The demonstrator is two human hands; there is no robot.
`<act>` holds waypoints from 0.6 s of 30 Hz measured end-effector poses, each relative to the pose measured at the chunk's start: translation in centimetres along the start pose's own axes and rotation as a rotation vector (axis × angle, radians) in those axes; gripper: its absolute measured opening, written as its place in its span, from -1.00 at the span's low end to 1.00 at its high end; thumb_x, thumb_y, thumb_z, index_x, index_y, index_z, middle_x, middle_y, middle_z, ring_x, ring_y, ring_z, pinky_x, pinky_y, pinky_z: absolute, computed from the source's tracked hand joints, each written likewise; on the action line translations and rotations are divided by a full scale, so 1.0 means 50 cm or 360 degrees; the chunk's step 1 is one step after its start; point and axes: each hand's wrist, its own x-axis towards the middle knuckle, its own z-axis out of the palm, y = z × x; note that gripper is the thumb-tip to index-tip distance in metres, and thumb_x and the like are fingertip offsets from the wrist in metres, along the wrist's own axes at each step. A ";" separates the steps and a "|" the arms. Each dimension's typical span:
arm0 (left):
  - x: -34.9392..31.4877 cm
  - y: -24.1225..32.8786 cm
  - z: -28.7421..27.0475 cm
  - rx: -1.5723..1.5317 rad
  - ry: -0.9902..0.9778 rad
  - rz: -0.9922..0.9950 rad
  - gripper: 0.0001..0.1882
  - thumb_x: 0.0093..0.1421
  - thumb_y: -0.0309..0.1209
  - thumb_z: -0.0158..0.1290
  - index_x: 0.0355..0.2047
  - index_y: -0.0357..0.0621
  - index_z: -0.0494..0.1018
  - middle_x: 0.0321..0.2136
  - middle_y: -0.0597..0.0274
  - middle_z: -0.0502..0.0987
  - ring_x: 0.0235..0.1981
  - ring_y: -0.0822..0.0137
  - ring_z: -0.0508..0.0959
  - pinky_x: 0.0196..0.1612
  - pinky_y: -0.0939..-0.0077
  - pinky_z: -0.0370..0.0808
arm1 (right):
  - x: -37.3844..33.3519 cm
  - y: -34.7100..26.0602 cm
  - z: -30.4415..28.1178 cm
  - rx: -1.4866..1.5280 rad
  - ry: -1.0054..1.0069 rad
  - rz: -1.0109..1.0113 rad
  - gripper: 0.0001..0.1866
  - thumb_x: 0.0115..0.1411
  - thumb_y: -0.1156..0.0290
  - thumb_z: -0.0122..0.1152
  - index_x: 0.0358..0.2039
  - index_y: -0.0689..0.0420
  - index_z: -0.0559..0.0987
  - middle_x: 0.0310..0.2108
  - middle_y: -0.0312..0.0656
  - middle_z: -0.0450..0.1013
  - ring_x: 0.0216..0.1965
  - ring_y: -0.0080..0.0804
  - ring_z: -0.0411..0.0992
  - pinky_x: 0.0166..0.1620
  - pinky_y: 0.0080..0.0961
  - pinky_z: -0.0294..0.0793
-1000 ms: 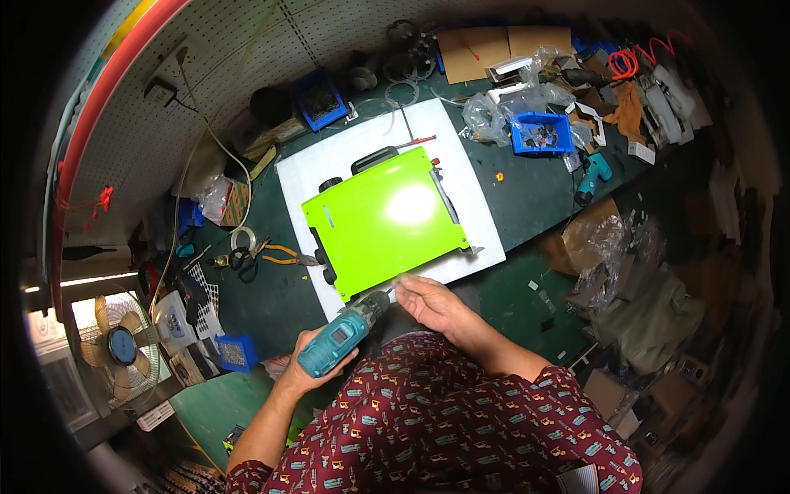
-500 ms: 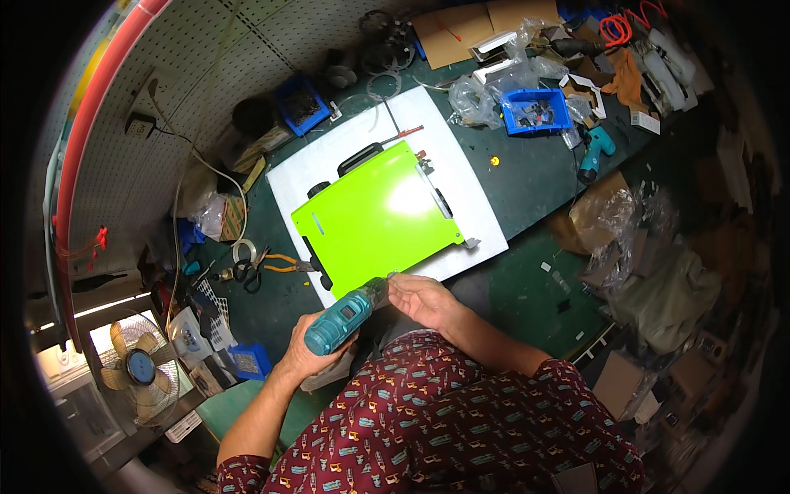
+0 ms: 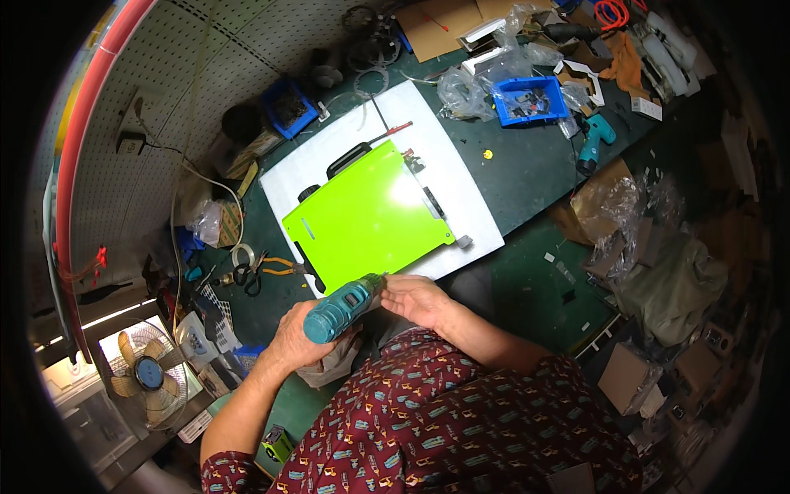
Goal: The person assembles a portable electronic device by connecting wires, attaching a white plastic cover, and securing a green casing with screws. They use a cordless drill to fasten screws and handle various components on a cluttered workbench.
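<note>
My left hand [image 3: 294, 337] is wrapped round the grip of a teal cordless drill [image 3: 339, 313]. Its front end points up and right, at the near edge of a bright green metal casing [image 3: 362, 216]. My right hand [image 3: 418, 300] has its fingers curled together beside the drill's tip; whatever they pinch there is hidden or too small to name. The casing lies on a white foam sheet [image 3: 473, 202], and a black carrying handle [image 3: 349, 160] sticks out from its far side. Black knobs show along its left end.
Orange-handled pliers [image 3: 280, 266] and black scissors [image 3: 249, 276] lie left of the foam. Blue bins [image 3: 531, 103] of small parts stand toward the back. A second teal drill [image 3: 594, 144] rests at the bench's right. A fan [image 3: 148, 372] stands lower left.
The view has shifted slightly, moving the casing and foam a little up and left. The drill stays in my left hand, its tip still close to my right fingers.
</note>
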 end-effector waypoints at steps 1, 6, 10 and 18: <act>-0.005 0.020 -0.007 0.0085 0.0019 -0.0043 -0.66 0.09 -0.26 0.39 -0.20 -0.19 0.63 -0.35 -0.10 0.68 -0.25 -0.13 0.70 -0.15 0.11 0.62 | 0.002 0.001 -0.002 -0.0044 -0.0009 0.0005 -0.83 0.44 0.52 0.16 0.00 0.22 0.51 -0.13 -0.15 0.54 -0.07 -0.28 0.57 0.04 -0.27 0.67; 0.003 0.048 -0.012 0.0250 -0.0042 -0.0291 -0.50 0.01 -0.26 0.47 -0.09 -0.20 0.58 -0.15 -0.13 0.66 -0.09 -0.12 0.67 -0.01 0.08 0.58 | -0.002 -0.011 -0.007 -0.0196 -0.0033 0.0067 -0.82 0.45 0.47 0.14 0.02 0.19 0.50 -0.12 -0.15 0.55 -0.09 -0.24 0.61 0.03 -0.19 0.67; 0.006 0.042 -0.006 0.0232 -0.0068 -0.0238 -0.53 0.03 -0.28 0.44 -0.10 -0.21 0.59 -0.15 -0.14 0.65 -0.08 -0.14 0.65 0.00 0.10 0.58 | -0.006 -0.022 -0.009 -0.0261 -0.0019 0.0110 -0.83 0.45 0.42 0.15 -0.01 0.18 0.52 -0.11 -0.15 0.57 -0.15 -0.27 0.62 -0.05 -0.22 0.70; 0.007 -0.014 0.037 0.0435 0.0146 -0.0134 -0.60 0.07 -0.33 0.39 -0.11 -0.25 0.61 -0.22 -0.08 0.66 -0.12 -0.08 0.66 -0.01 0.17 0.58 | -0.088 -0.096 -0.002 -0.0800 -0.0090 0.0164 -0.74 0.41 0.28 0.27 -0.06 0.21 0.59 -0.18 -0.10 0.63 -0.28 -0.40 0.63 -0.30 -0.41 0.71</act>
